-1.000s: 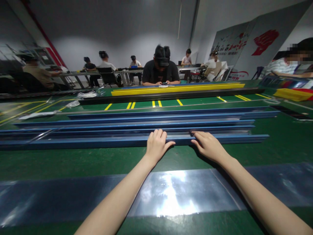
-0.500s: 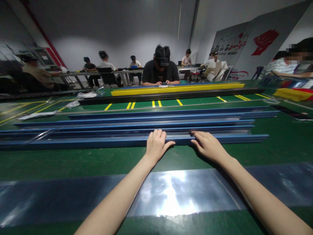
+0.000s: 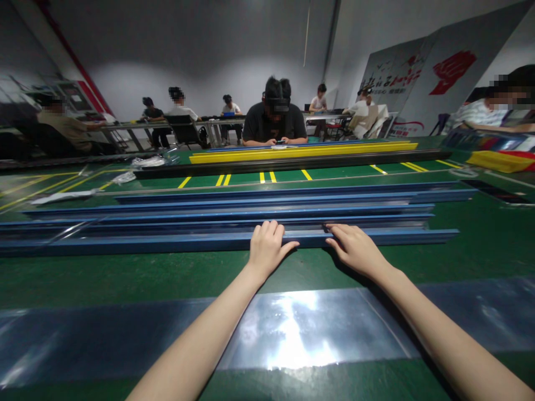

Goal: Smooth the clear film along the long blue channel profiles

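Observation:
Several long blue strips lie side by side across the green table (image 3: 125,275). My left hand (image 3: 267,248) rests on the nearest blue strip (image 3: 167,242), fingers curled over its top edge and thumb along its front. My right hand (image 3: 355,248) lies on the same strip a little to the right, fingers over the top, thumb against the front face. Both forearms reach out over a shiny clear plastic sheet (image 3: 292,328) spread on the table close to me.
Beyond the blue strips lie a long black strip (image 3: 292,163) and a yellow strip (image 3: 301,151). A person in black (image 3: 275,120) sits across the table. Other people sit at tables behind and at the right edge. Crumpled plastic wrap (image 3: 148,162) lies far left.

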Available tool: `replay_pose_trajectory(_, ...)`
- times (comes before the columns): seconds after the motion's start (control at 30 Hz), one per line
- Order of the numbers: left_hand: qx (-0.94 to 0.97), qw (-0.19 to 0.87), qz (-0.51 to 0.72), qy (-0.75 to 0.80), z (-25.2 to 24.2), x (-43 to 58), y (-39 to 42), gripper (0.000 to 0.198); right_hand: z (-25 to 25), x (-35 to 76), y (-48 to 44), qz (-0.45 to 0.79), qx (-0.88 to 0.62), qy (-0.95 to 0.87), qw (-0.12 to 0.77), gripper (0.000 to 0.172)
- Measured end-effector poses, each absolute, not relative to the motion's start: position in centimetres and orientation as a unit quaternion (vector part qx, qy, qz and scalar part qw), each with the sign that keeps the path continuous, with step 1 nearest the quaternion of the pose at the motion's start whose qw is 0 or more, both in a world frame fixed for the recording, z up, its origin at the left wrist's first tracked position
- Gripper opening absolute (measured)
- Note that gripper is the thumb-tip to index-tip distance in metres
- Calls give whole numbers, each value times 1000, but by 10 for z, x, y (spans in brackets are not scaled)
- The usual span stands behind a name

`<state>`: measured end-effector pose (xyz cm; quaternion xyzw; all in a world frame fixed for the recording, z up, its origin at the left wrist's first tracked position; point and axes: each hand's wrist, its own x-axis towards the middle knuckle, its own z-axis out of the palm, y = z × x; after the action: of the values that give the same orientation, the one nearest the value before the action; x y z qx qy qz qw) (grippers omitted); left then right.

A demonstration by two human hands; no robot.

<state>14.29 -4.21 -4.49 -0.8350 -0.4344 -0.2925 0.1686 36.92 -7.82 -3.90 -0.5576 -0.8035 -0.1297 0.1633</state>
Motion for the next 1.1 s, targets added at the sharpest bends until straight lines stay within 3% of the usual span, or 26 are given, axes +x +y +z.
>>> replay_pose_trajectory(0.3, -840, 163, -286, -432, -45, 143, -41, 36, -32, 342, -80, -33, -551, -799, 240, 17)
replay_pose_trajectory(0.63, -858, 151, -296, -391, -44, 139, -39, 29, -32, 338, -72, -12, -541, -789, 292, 5)
replay_pose_trajectory(1.1, -877, 120, -340, -319, -42, 139, -42, 21, -24, 353, -74, -33, -560, -793, 237, 7)
